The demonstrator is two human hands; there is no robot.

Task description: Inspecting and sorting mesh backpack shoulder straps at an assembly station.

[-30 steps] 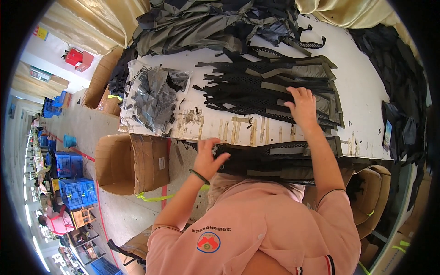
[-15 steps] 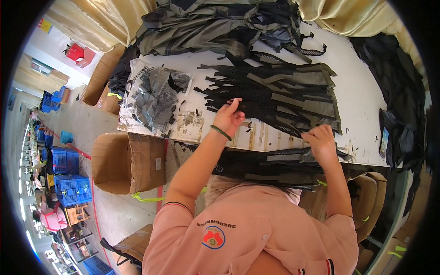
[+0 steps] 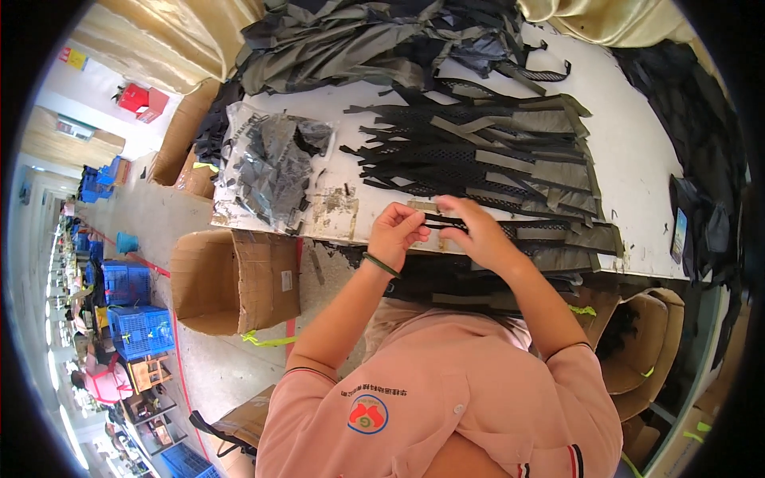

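Note:
My left hand (image 3: 396,236) is closed in a pinch on the narrow end of a black strap (image 3: 435,221) near the table's front edge. Beside it, my right hand (image 3: 483,237) has thumb and fingers apart around the strap, not closed on it. The strap seems to belong to a strip of black mesh and grey-green fabric (image 3: 588,238) running right beneath my right hand, which hides part of it. Just beyond lies a spread pile of similar mesh and fabric pieces (image 3: 567,171), their thin black ends pointing left.
A clear plastic bag of dark parts (image 3: 275,167) sits on the white table (image 3: 331,209) at left. Dark fabric heaps (image 3: 343,48) cover the back; black pieces (image 3: 677,103) hang at right. Open cardboard boxes (image 3: 267,283) stand below, and more dark strips (image 3: 466,296) lie across my lap.
My right hand has moved left from the strips' right ends to beside my left hand. A strip now lies nearer the front edge, apart from the pile, its end in my left fingers.

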